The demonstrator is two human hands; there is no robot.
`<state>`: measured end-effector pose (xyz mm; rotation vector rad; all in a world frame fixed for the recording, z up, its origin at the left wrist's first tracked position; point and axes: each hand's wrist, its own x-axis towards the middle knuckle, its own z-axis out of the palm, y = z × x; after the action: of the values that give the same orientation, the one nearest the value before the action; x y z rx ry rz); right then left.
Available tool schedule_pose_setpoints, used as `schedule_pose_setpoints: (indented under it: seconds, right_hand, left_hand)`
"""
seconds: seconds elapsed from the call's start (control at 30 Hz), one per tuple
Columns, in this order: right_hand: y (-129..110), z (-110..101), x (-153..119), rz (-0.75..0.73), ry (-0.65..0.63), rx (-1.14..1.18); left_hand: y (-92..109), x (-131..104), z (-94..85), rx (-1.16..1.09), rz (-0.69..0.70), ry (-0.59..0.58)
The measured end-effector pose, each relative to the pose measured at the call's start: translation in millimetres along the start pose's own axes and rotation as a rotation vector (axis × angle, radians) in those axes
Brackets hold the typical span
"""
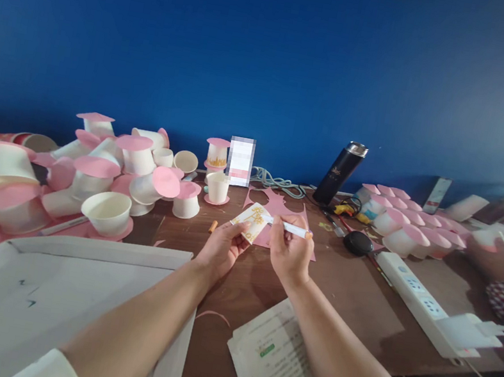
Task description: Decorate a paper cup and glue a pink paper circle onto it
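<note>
At the centre of the head view, my left hand (225, 250) is closed on a white paper cup (254, 233) with orange-yellow drawn marks, tilted on its side. My right hand (290, 252) grips a white marker (292, 229), its tip at the cup's surface. Under and behind the cup lies a cut-out pink paper sheet (283, 208). An orange pen cap (213, 226) rests on the table left of the cup. Behind it, a white cup (218, 188) stands on a pink disc, near a decorated cup with a pink top (217, 153).
Several pink-and-white cups (95, 172) crowd the left, behind a white box lid (88, 315). A black flask (340, 173), a power strip (413, 294) and more cups (405, 240) are at right, near another person's hand (488, 256). Papers (278, 369) hang over the front edge.
</note>
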<state>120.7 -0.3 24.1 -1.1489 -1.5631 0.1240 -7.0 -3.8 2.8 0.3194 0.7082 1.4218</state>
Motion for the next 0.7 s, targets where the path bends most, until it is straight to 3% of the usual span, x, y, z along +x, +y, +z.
schedule_pose_setpoints:
  seconds: [0.7]
  right_hand:
    - [-1.0,-0.5,0.8,-0.02,0.008,-0.012]
  left_hand:
    - [0.2,0.5,-0.2,-0.007,0.002,-0.02]
